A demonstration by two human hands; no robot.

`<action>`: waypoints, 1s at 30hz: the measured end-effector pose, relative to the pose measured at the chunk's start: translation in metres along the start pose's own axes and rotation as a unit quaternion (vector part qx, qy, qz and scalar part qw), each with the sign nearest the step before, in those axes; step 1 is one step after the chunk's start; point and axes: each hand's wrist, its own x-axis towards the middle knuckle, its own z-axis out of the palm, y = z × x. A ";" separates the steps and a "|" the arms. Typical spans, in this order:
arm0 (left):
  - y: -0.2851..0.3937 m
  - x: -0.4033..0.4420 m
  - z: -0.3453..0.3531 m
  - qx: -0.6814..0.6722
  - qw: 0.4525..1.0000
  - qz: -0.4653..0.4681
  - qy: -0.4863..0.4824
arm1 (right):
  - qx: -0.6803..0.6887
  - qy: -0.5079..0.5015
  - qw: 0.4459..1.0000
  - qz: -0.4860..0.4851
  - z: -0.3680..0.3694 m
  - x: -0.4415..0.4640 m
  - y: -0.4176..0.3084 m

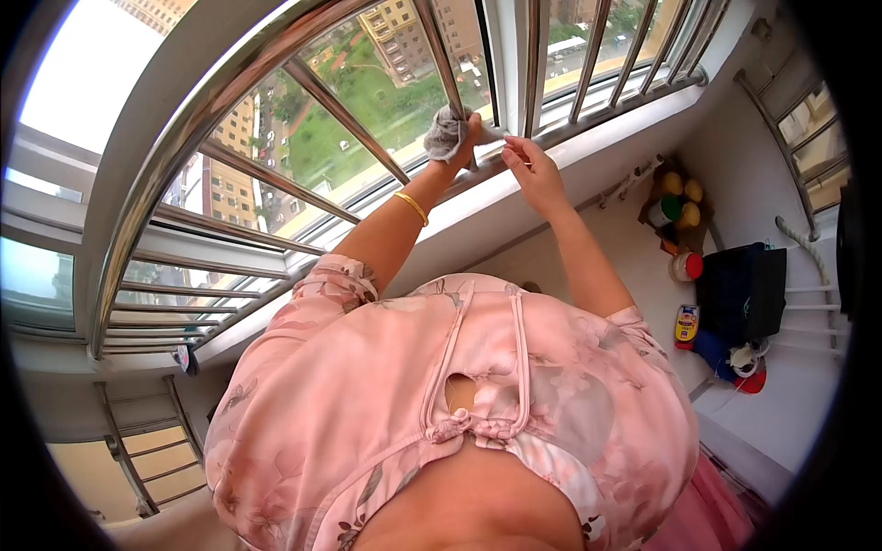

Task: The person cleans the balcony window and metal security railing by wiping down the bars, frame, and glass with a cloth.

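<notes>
My left hand (467, 142), with a yellow bangle on its wrist, is closed around a grey cloth (445, 136). The bunched cloth wraps the lower part of an upright metal bar (439, 57) of the window guard. A thin end of the cloth stretches right to my right hand (536, 176), whose fingertips pinch it just above the bottom rail (560, 129). The side of the bar under my left palm is hidden by the cloth and fingers.
A curved metal handrail (138, 207) and more bars run along the window on the left. On the right are a box of jars (678, 207), a red-lidded jar (685, 267), a yellow-labelled bottle (686, 326) and a black bag (742, 292). White wall hooks (634, 181) hold a low line.
</notes>
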 end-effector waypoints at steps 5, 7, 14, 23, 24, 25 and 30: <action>-0.005 -0.030 0.001 0.136 0.970 -0.022 -0.202 | 0.025 0.007 0.999 0.035 -0.001 -0.014 0.028; -0.069 -0.055 0.019 0.336 0.920 0.058 -0.191 | 0.079 0.007 0.996 0.037 0.008 -0.012 0.046; 0.047 -0.058 -0.016 0.102 0.920 -0.028 -0.376 | 0.488 -0.102 0.853 0.152 0.028 -0.012 -0.005; 0.130 -0.017 -0.094 -0.181 0.965 0.018 -0.188 | 0.481 0.178 0.855 -0.074 -0.048 0.053 -0.076; 0.129 -0.011 -0.099 -0.124 0.990 0.032 -0.058 | 0.459 0.185 0.855 -0.153 -0.055 0.065 -0.099; 0.130 -0.004 -0.101 -0.086 0.995 0.038 0.042 | 0.435 0.191 0.849 -0.230 -0.056 0.079 -0.118; 0.119 0.036 -0.081 -0.086 0.978 0.136 0.131 | -0.037 0.350 0.869 -0.348 -0.009 0.149 -0.138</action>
